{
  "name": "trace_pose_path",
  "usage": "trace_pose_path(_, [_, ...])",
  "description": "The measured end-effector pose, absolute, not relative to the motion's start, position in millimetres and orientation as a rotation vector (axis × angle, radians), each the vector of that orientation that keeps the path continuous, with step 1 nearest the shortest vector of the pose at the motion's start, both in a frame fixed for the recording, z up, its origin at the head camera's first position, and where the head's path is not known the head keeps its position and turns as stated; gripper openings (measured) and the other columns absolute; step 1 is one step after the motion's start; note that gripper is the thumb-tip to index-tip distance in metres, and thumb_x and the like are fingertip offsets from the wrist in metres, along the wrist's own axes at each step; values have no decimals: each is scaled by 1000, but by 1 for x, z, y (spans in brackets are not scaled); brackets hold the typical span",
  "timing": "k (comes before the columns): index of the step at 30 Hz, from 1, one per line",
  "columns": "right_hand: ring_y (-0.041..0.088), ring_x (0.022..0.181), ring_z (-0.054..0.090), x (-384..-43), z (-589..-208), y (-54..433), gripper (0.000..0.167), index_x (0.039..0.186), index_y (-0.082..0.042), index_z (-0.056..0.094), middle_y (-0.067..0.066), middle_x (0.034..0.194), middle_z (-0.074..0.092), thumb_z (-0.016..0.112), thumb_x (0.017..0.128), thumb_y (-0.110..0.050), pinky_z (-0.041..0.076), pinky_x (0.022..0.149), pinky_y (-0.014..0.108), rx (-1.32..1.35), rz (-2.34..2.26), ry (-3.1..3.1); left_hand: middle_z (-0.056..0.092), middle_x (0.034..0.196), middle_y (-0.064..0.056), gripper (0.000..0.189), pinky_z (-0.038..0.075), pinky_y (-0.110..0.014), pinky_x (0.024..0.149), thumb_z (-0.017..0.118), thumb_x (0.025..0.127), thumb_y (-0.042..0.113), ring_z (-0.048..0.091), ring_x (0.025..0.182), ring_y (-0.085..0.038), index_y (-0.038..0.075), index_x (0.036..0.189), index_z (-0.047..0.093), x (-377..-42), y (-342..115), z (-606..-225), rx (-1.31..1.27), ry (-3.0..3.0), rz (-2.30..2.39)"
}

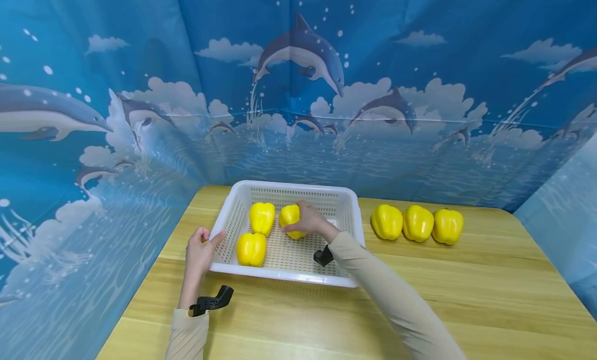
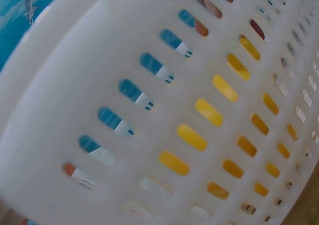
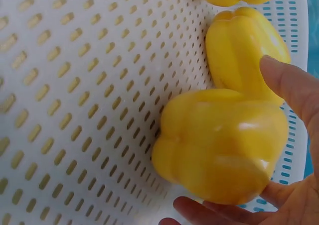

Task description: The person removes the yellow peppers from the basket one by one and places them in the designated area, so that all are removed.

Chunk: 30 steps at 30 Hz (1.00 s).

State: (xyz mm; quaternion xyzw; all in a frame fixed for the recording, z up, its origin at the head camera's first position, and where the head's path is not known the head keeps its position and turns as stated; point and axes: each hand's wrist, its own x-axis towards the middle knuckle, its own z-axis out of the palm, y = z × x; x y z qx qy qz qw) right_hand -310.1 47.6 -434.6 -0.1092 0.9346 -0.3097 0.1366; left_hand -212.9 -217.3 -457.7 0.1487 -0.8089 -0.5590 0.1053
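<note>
A white plastic basket (image 1: 298, 278) with slotted sides sits on the wooden table. My right hand (image 1: 310, 220) reaches inside it and holds a yellow bell pepper (image 1: 290, 215). In the right wrist view, thumb and fingers (image 3: 199, 212) lie on opposite sides of that same pepper (image 3: 214, 145). Two more yellow peppers stand left of it in the basket, one at the back (image 1: 262, 218) and one in front (image 1: 252, 249). My left hand (image 1: 199, 250) grips the basket's left rim, its thumb on the edge. The left wrist view is filled by the slotted basket wall (image 2: 89, 51), with yellow showing through.
Three yellow bell peppers stand in a row on the table right of the basket: a left one (image 1: 387, 222), a middle one (image 1: 417, 224) and a right one (image 1: 448, 227). A dolphin-print curtain (image 1: 298, 142) hangs behind the wooden table (image 1: 466, 287).
</note>
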Motion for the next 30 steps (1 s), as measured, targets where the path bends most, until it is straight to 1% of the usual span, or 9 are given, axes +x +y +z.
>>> trace_pose_path(6, [31,117,48,-313,-440,46,92,146,-4,25,18,132,46,74,79,-43,41,93,44,-283,-917,2687,32,77,-8,37,28,-26,54,65,90,27,48,75,-24,8,83,34,-213,-217,-457,442,-2378,-1635])
trace_pose_path(13, [33,120,46,-313,-443,44,92,146,-3,22,20,134,44,74,80,-41,40,94,44,-254,-979,2658,34,78,-9,38,29,-26,54,66,90,28,49,77,-25,8,83,35,-213,-216,-457,443,-2377,-1655])
trace_pose_path(16, [33,116,48,-312,-443,44,91,145,-2,24,20,131,47,75,79,-41,41,92,44,-249,-977,2662,35,79,-9,38,29,-26,55,65,90,29,49,79,-25,8,84,35,-213,-217,-457,447,-2379,-1657])
trace_pose_path(21, [29,109,51,-312,-444,43,90,142,-2,27,18,123,51,76,77,-42,43,88,41,-221,-946,2680,34,79,-9,38,29,-26,55,65,90,30,49,77,-25,7,84,35,-213,-217,-458,440,-2381,-1650])
trace_pose_path(26, [28,107,52,-309,-442,43,89,140,-1,29,17,120,51,77,76,-40,44,87,40,-203,-967,2665,32,78,-9,38,28,-27,56,66,90,30,47,77,-25,7,84,35,-212,-217,-459,437,-2379,-1643])
trace_pose_path(30, [29,107,52,-307,-441,44,88,139,0,30,17,119,51,78,76,-38,44,88,41,-203,-1003,2639,31,78,-9,39,28,-28,57,66,90,30,47,80,-26,8,84,35,-212,-217,-459,445,-2376,-1645])
